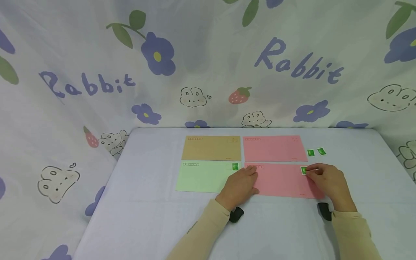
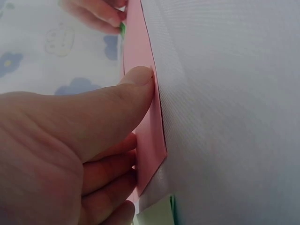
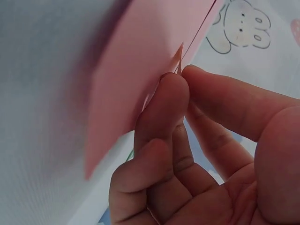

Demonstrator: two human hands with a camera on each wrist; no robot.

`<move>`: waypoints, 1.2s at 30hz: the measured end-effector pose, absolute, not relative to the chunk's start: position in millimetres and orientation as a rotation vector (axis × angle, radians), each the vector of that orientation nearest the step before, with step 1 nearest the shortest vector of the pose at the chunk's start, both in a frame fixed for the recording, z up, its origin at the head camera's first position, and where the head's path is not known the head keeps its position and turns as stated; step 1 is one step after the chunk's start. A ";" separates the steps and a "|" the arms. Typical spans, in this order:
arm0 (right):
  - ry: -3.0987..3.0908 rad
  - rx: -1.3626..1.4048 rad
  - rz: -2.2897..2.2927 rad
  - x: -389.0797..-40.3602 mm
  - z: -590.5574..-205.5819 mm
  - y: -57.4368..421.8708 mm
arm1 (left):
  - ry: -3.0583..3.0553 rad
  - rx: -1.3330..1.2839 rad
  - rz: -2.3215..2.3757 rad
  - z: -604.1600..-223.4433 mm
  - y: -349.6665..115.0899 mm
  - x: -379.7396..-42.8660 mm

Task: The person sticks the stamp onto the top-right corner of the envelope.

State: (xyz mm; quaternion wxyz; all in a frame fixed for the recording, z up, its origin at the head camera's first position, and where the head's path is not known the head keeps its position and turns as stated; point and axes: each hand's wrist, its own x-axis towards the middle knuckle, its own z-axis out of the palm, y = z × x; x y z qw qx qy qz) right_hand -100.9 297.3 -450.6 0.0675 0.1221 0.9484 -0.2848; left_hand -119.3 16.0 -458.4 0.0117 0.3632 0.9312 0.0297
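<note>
In the head view, a pink envelope (image 1: pixel 279 182) lies at the front right of a block of envelopes. My left hand (image 1: pixel 238 186) rests on its left end, and the thumb (image 2: pixel 138 77) presses near the lower edge in the left wrist view. Over its upper right corner, my right hand (image 1: pixel 328 180) pinches a green stamp (image 1: pixel 303 170) by its right side. Seen from the right wrist, the stamp (image 3: pixel 178 58) stands tilted between thumb and fingertip, close over the pink paper. Left of this envelope lies a light green envelope (image 1: pixel 201 177) with a green stamp (image 1: pixel 235 166) at its upper right.
Behind lie a brown envelope (image 1: pixel 211 148) and another pink envelope (image 1: pixel 274 148). Two loose green stamps, a nearer one (image 1: pixel 311 153) and a tilted one (image 1: pixel 321 151), lie to their right on the white table (image 1: pixel 146 216). A patterned curtain (image 1: pixel 208 54) hangs behind the table.
</note>
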 end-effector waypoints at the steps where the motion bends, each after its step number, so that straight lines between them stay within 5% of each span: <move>1: 2.860 0.355 -0.851 -100.9 -450.4 297.4 | 2.905 1.131 0.095 -458.6 16.0 -119.4; 36: 2.829 0.330 -0.769 -106.4 -450.3 295.5 | 2.864 1.092 0.079 -456.8 14.9 -119.2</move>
